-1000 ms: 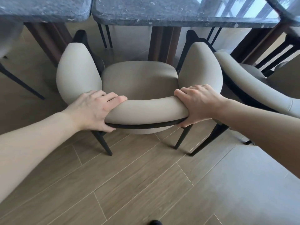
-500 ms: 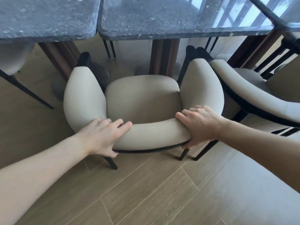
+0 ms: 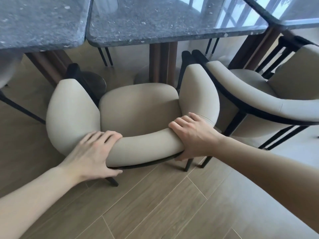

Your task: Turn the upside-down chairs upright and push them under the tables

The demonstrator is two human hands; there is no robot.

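A beige upholstered chair (image 3: 138, 107) w/ dark frame is seen upright on all legs, on the wood-plank floor (image 3: 155, 207), its seat front just at the edge of the middle worktop (image 3: 164, 19); armrest tips lie partly under that edge. The curved backrest is gripped at both ends. The left hand (image 3: 93, 152) is wrapped over the backrest's left bend, fingers (image 3: 110, 135) curled across the top padding, thumb below against the dark trim. The right hand (image 3: 191, 137) is clamped on the right bend in the same way, fingers over the top, thumb tucked under the rim.

No brand, label or writing can be read on the chair or the tops.

Directly ahead of the seat a brown pedestal leg (image 3: 163, 61) of the middle worktop is seen, standing in the chair's line. A second speckled grey worktop (image 3: 39, 19) lies to the left, almost touching the middle one; its brown leg is seen beneath. A third glossy top (image 3: 296, 12) is at upper right. A second beige chair (image 3: 255, 100) stands upright just beside the gripped chair on the right, armrests nearly touching. Part of another chair (image 3: 8, 69) is visible at the left edge. Thin dark chair legs are seen beyond the pedestal.
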